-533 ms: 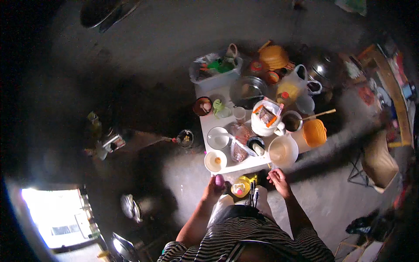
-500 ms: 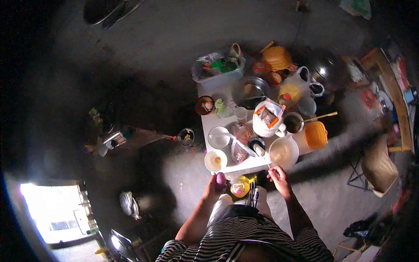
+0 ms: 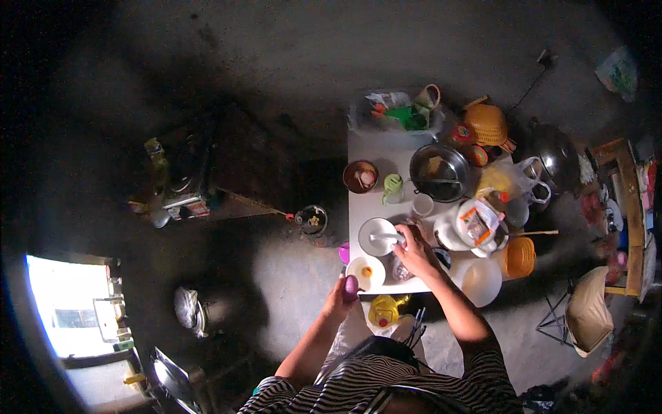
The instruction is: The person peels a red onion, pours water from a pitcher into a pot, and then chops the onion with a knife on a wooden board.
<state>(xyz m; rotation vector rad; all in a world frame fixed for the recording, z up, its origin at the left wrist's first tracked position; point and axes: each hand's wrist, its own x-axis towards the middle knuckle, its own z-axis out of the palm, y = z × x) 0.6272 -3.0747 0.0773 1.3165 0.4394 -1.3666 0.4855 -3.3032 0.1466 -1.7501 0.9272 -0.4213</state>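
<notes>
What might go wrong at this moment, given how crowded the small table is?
The right hand reaches over a packed white table to the white bowl with a utensil; its forearm could knock the small white bowl at the near edge. The left hand holds a small purple object off the table's edge, which could drop to the floor.

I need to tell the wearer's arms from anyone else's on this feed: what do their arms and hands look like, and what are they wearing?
Both forearms are bare up to the hands: no gloves, and no watch or bracelets that I can make out. The left hand and right hand enter from the lower edge. The black-and-white striped top covers the torso and shoulders; its sleeves end high on the arms. Finer detail is too small to tell.
</notes>
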